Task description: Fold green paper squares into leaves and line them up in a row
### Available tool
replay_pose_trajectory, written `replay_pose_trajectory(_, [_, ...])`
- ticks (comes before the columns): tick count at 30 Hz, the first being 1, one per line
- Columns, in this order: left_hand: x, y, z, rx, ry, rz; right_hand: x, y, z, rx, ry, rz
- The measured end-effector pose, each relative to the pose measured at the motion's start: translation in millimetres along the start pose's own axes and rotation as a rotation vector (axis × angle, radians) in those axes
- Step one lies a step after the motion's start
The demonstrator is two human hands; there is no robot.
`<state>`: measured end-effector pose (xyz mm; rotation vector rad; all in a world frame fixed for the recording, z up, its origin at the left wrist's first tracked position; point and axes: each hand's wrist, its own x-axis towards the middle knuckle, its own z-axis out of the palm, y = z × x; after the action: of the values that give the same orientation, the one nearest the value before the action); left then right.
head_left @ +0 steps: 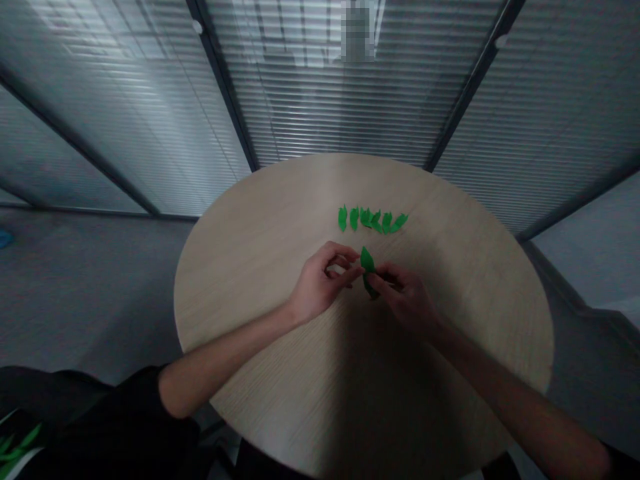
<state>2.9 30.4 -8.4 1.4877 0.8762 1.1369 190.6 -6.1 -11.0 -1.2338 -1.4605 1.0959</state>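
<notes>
Round pale wood bench (pixel 240 293), row of green leaf cut-outs (pixel 373 220) just beyond; left grip (pixel 320 283) and right grip (pixel 404 299) pinching one leaf (pixel 368 261) between fingertips, best held lightly, without creasing.

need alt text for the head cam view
A person's right hand pinches a green leaf-shaped piece, with their left hand right up against it, above a round pale wood table. A row of similar green pieces lies just beyond the hands. Slatted blinds cover the glass walls behind.
</notes>
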Motion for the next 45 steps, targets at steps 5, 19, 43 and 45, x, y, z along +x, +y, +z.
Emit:
replay_pose_trajectory(5, [-3, -1, -0.1, 0.07, -0.019, -0.002, 0, 0, 0, 0.017, 0.008, -0.003])
replay_pose_trajectory(19, [-1, 2, 0.3, 0.006, -0.054, -0.039, 0, 0, 0, 0.025, -0.035, 0.032])
replay_pose_trajectory(43, [-6, -6, -5.2, 0.413, -0.056, 0.371, 3, 0, 0, 0.075, 0.008, 0.087])
replay_pose_trajectory(45, [-7, -9, -6.4, 0.442, -0.081, 0.423, 4, -1, -2, 0.095, -0.006, 0.105])
